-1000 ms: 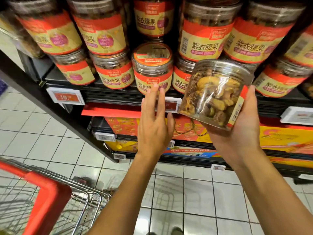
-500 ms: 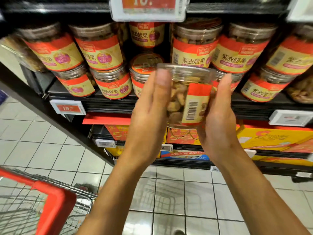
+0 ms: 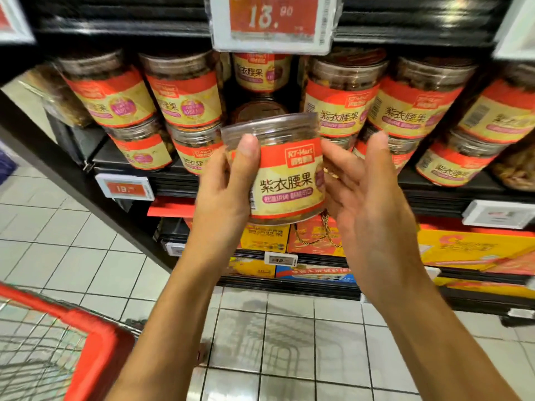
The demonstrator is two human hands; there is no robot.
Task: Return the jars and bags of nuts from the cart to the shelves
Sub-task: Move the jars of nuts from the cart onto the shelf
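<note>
A clear plastic jar of nuts with a red and yellow label is held upright in front of the middle shelf. My left hand grips its left side, thumb across the front near the lid. My right hand is beside the jar's right side with its fingers straight, at most brushing it. Behind the jar, matching jars are stacked two high along the black shelf. Directly behind it the stack has a gap, with a lower jar's lid showing.
A red-rimmed wire cart stands at the lower left. A large price tag hangs from the shelf above. Yellow and orange boxes fill the lower shelves. White tiled floor lies below.
The jar has turned so its front label faces me and has risen toward the shelf. My left hand has taken hold of it, and my right hand has loosened off its side.
</note>
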